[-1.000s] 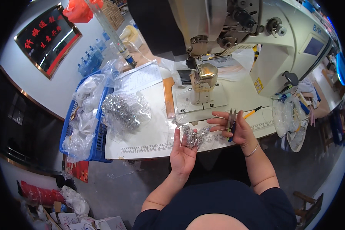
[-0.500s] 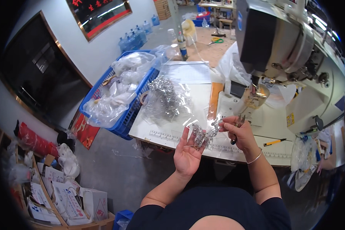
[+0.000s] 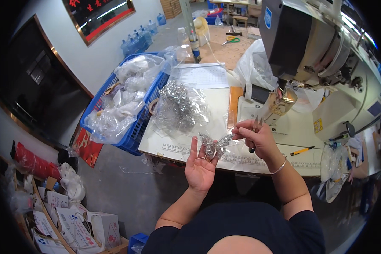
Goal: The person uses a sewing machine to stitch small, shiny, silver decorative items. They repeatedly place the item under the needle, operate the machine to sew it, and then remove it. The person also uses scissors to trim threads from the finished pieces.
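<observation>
Holding a shiny silver butterfly (image 3: 221, 148) on the spread-out fingers of the left hand (image 3: 201, 174), palm up, near the front edge of the white table (image 3: 218, 101). Seemingly pinching the tip of its right wing between the thumb and a finger of the right hand (image 3: 260, 139). Also gripping small scissors (image 3: 259, 123) in that right hand, with both points sticking up and a little gap between the blades. Cannot tell the tightness of that pinch. Might bend or rip the thin wing by tugging too hard at the tip. Could drop the butterfly, too, from resting it so loosely on the left fingers, and lose it over the table edge onto the floor (image 3: 135, 194). Could get a poke or scratch the silver by turning the right wrist inward, with sharp blades so close. Could also mix it up with the heap of clear bags and silver bits (image 3: 180, 106), on the left, by letting it slip.
</observation>
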`<state>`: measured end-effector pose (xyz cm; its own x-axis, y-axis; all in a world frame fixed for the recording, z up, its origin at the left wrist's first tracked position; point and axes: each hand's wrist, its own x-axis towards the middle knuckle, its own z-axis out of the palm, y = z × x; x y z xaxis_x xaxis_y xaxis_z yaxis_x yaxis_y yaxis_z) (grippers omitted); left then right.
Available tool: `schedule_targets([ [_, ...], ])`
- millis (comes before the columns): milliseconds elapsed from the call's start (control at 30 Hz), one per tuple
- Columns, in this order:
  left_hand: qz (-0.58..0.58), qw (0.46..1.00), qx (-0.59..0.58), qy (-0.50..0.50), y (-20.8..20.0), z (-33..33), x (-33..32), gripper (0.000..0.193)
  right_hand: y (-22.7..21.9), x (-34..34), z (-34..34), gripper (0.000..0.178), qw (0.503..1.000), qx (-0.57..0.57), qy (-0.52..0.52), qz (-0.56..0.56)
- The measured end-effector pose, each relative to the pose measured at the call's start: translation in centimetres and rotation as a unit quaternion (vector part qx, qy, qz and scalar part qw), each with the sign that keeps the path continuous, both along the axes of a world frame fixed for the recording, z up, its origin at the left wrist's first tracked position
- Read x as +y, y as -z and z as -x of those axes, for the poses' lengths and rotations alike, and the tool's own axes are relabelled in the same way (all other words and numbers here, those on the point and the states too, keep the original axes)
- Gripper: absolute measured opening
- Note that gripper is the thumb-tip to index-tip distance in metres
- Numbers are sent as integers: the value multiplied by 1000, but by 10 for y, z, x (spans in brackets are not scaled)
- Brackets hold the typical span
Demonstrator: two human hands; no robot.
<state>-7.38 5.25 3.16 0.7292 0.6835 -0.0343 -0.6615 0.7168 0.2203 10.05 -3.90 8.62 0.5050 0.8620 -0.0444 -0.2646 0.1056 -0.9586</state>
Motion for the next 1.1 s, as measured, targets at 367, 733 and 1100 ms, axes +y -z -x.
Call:
schedule_targets([
  [367, 9, 1000, -8, 1, 12, -2, -6, 40, 2, -6, 1, 20, 1000, 2, 2, -13],
  [733, -14, 999, -33, 3, 22, -3, -5, 43, 5, -5, -2, 22, 1000, 14, -7, -5],
  [1100, -11, 999, 18, -48, 20, -29, 3, 39, 25, -4, 9, 37, 999, 35, -4, -7],
])
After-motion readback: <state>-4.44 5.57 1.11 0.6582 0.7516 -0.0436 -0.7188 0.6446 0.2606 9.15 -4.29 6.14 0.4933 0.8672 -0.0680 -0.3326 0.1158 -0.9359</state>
